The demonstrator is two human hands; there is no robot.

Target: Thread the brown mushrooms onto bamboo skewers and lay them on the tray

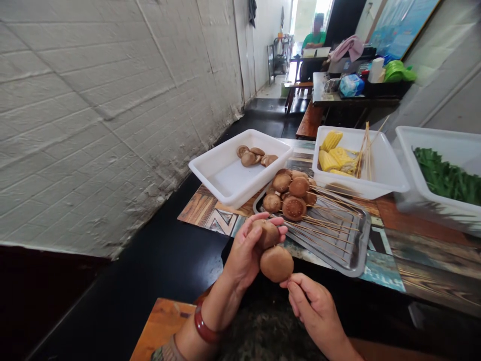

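Observation:
In front of my body, my left hand (246,250) is closed round a brown mushroom cap (267,233), with its fingers behind it. A second, larger mushroom (277,263) sits just below, close against the first. My right hand (310,303) pinches at the lower edge of that larger mushroom, where a skewer meets it; most of the skewer is hidden by the fingers. Beyond my hands, a grey metal tray (358,260) bears several skewered mushrooms (295,208), their bare sticks pointing right. Loose mushrooms (248,158) lie in a white tub (220,183) at the left.
Behind the tray, a white tub (379,188) holds corn pieces (332,160) and upright sticks (365,153). Another tub (432,200) at the right contains leafy greens (447,175). Farther back are a cluttered table (334,100) and a person in green (314,39).

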